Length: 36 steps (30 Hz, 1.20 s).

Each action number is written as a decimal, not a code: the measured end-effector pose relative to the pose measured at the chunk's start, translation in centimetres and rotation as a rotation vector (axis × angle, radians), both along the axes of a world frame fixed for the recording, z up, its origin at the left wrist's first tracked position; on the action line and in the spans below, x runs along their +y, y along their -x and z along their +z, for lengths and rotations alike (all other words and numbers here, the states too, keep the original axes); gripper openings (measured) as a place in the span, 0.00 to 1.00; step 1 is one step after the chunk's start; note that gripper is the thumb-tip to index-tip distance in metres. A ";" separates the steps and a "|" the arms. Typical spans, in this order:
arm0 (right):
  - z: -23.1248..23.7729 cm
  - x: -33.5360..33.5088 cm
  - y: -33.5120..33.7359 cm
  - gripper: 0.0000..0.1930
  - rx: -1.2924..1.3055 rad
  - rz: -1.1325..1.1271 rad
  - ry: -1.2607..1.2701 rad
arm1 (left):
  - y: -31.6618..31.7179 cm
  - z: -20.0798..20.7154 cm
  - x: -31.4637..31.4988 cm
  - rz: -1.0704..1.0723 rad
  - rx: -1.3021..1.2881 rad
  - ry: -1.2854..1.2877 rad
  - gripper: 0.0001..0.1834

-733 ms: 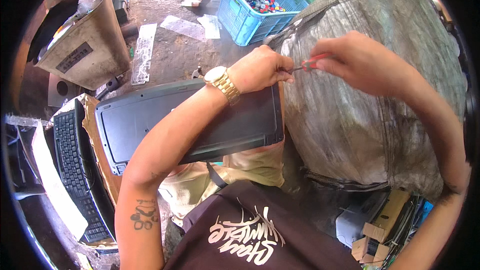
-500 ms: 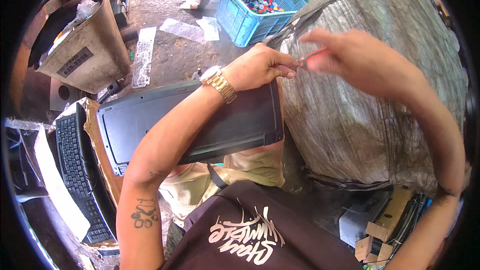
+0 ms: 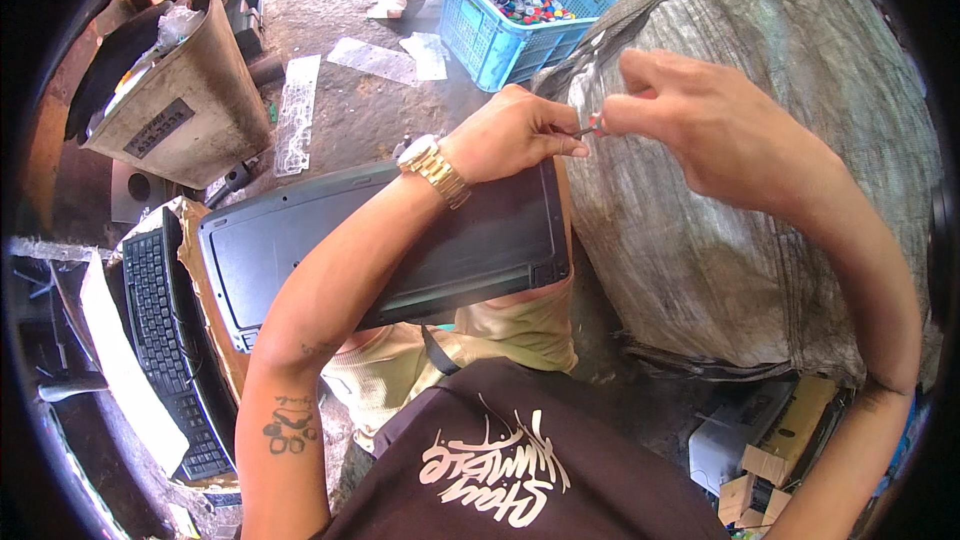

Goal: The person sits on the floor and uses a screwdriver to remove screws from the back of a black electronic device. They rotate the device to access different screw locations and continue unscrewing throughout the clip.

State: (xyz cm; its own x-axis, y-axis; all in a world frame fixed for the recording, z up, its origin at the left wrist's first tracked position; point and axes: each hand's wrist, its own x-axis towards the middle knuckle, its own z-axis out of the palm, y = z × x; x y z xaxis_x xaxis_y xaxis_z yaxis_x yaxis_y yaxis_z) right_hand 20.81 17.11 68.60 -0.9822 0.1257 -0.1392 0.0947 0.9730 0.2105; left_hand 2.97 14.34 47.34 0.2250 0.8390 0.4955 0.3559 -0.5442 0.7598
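A black flat plastic casing (image 3: 490, 230), like an upturned keyboard, lies across my lap under my left forearm. My left hand (image 3: 505, 135) is above its far right corner, thumb and forefinger pinched around the thin metal shaft of a screwdriver (image 3: 587, 130). On the handle end, my right hand (image 3: 700, 130) is closed, and only a bit of red shows by its fingertips. The shaft's tip is hidden within the left fingers, so I cannot tell whether it meets the casing.
Left of me, a black keyboard (image 3: 160, 340) rests by torn cardboard, below a dirty bin (image 3: 190, 90). A blue crate (image 3: 490, 40) with coloured caps stands beyond. A large woven sack (image 3: 700, 260) bulges at my right. Clear plastic sheets (image 3: 375, 60) lie on the floor.
My right hand has turned and its fingers have curled in around the red handle, which showed more before. My left hand keeps its pinch in nearly the same place.
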 end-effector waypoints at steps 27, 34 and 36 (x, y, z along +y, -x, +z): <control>-0.1 0.2 0.1 0.06 -0.069 -0.268 0.115 | -0.1 -0.7 0.2 0.066 -0.015 -0.010 0.15; 0.2 -0.1 0.2 0.05 -0.079 -0.442 0.070 | -0.2 -0.2 0.3 0.078 0.080 -0.060 0.15; 0.1 0.0 0.3 0.06 -0.067 -0.280 0.094 | -0.2 0.1 0.0 0.030 -0.012 0.034 0.14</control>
